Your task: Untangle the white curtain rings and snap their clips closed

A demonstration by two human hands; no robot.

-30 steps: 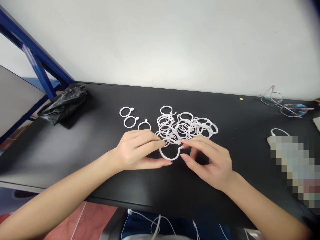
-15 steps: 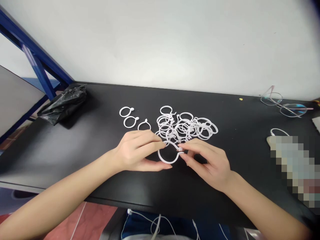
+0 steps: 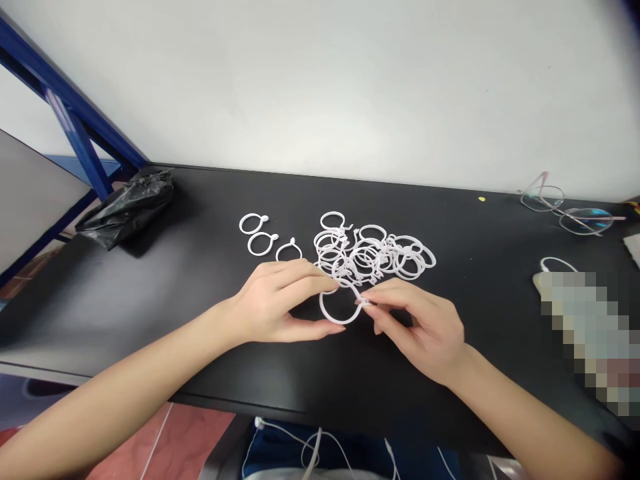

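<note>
Between both hands, above the black table (image 3: 210,200), is a white plastic curtain ring (image 3: 323,309). My left hand (image 3: 273,300) is closed around its left side, fingers above and thumb below. Thumb and fingertips of my right hand (image 3: 425,327) pinch the ring's small clasp, whose two ends now meet. Just beyond lies a loose pile of similar white rings (image 3: 350,267), several of them overlapping. Left of the pile lie three separate rings (image 3: 274,237) with their clasps joined; my left hand partly covers the nearest one.
A crumpled black plastic bag (image 3: 130,207) sits at the back left. Eyeglasses (image 3: 595,219) rest at the back right by the white wall (image 3: 350,87). A pixelated object (image 3: 590,347) lies at the right, beside another white loop (image 3: 545,267). White cables (image 3: 315,453) hang below the table edge.
The gap at the ring's clasp has shut, and the ring has become rounder between my hands. Both hands have moved very slightly; the pile and separate rings stay put.
</note>
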